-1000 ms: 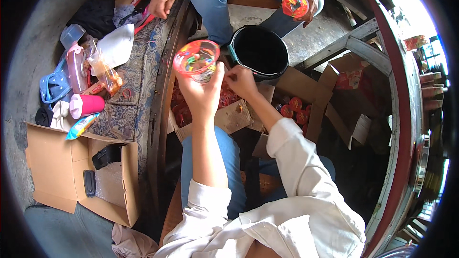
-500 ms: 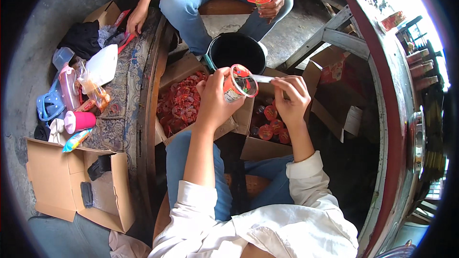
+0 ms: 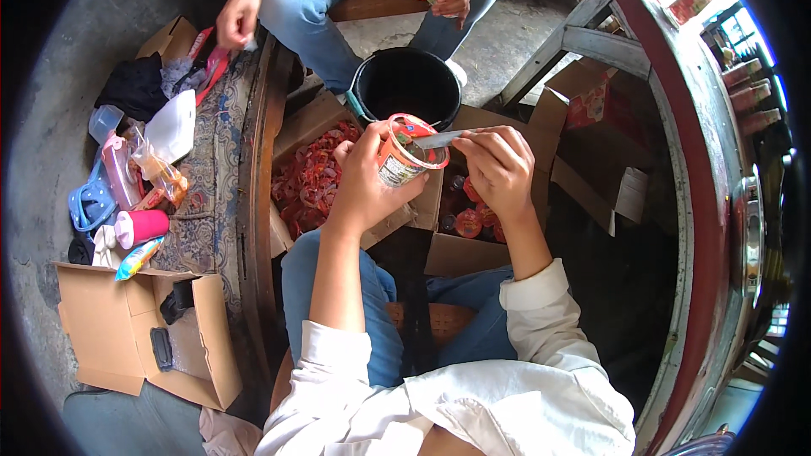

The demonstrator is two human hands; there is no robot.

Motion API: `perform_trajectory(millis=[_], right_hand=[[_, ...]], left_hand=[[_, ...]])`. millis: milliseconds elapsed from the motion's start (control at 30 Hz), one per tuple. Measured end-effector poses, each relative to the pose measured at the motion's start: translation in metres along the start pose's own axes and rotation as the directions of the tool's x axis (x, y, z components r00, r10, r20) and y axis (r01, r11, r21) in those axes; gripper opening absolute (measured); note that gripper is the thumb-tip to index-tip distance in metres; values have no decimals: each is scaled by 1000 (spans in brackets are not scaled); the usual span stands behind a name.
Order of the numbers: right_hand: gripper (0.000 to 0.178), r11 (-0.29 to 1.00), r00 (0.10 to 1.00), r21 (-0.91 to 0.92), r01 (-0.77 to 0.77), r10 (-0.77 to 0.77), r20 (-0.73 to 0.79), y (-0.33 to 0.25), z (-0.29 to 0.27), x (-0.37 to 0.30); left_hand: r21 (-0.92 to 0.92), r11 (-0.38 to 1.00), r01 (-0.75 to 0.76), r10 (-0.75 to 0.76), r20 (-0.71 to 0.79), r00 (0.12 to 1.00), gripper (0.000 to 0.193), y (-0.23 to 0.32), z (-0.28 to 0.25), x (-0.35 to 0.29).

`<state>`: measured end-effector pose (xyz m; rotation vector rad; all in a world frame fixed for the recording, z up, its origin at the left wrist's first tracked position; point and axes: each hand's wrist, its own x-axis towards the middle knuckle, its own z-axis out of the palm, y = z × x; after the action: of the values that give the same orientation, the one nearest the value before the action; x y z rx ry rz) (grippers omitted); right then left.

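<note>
Holding a red cup from its left side, the left hand wraps its fingers around the wall, and the cup tilts to the right. Below this hand lies a box of red packets. The right hand, just right of the cup, pinches a silver strip that reaches over the rim. Beyond both hands stands a black bucket.
</note>
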<state>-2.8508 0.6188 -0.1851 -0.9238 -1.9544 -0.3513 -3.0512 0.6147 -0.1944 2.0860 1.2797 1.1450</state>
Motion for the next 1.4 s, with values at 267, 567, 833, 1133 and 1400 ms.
perform_trajectory(millis=[267, 567, 833, 1133, 1400], right_hand=[[20, 1000, 999, 8, 4, -5, 37, -3, 1, -1], [21, 999, 999, 41, -7, 6, 34, -4, 0, -4], [34, 740, 855, 438, -510, 493, 161, -8, -2, 2], [24, 894, 914, 244, -377, 315, 258, -4, -11, 2], [26, 997, 989, 52, -51, 43, 141, -6, -6, -4]], left_hand=[[-49, 999, -5, 7, 35, 999, 62, 3, 0, 1], [-253, 964, 85, -51, 136, 989, 61, -2, 1, 0], [-370, 905, 210, -137, 214, 967, 60, 0, -2, 1], [-339, 920, 196, -124, 223, 967, 62, -12, 3, -3], [-296, 943, 151, -88, 217, 972, 63, -13, 5, -4]])
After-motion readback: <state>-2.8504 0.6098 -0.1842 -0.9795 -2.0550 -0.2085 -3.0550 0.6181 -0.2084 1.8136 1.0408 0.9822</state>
